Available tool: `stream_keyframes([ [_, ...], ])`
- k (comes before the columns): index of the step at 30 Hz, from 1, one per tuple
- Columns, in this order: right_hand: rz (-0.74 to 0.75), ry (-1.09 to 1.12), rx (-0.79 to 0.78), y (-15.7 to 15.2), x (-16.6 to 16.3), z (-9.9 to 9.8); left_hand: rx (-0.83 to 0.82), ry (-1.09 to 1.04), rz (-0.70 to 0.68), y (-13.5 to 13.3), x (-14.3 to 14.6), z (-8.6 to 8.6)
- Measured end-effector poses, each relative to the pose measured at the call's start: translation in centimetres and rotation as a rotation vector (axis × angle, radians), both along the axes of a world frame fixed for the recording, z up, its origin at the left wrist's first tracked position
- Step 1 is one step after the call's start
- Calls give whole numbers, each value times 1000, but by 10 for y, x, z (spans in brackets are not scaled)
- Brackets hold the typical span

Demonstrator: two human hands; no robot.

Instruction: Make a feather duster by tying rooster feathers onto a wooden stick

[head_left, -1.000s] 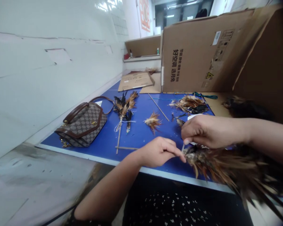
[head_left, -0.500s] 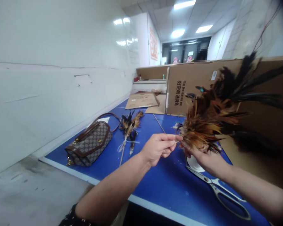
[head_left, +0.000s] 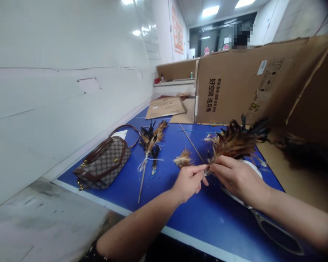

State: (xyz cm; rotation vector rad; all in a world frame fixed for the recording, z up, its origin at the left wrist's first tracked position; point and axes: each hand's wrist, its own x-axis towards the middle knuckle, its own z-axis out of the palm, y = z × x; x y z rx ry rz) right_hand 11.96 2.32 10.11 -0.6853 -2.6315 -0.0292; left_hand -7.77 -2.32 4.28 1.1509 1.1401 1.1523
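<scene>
My left hand is closed, its index finger and thumb at the bound base of a brown and black feather bunch. From the other side, my right hand pinches the same base, its fingertips touching those of the left. The feathers fan out away from me, above the right hand. Just beyond my left hand, a small tuft of light brown feathers lies on the table. Scissors lie under my right forearm, their blades mostly hidden. A white round object shows partly behind the right hand.
On the blue table lie a thin stick, a feather duster with its stick tied by a string bow, and a patterned handbag by the wall. A large cardboard box and flat cardboard stand behind. Dark feathers lie at right.
The feather bunch has come down towards the table, and my right hand has turned over to hold its base from above. The small tuft has come into view. The camera tilts lower.
</scene>
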Motion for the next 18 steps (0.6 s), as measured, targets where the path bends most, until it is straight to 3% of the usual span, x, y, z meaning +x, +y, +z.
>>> stream_keyframes([
  [10, -78, -7, -56, 16, 5, -22, 40, 27, 169, 1, 16, -12],
  [14, -89, 45, -175, 18, -2, -21, 55, 37, 210, 3, 18, -17],
  [18, -220, 108, -338, 19, -12, -17, 44, 45, 211, 4, 19, -22],
])
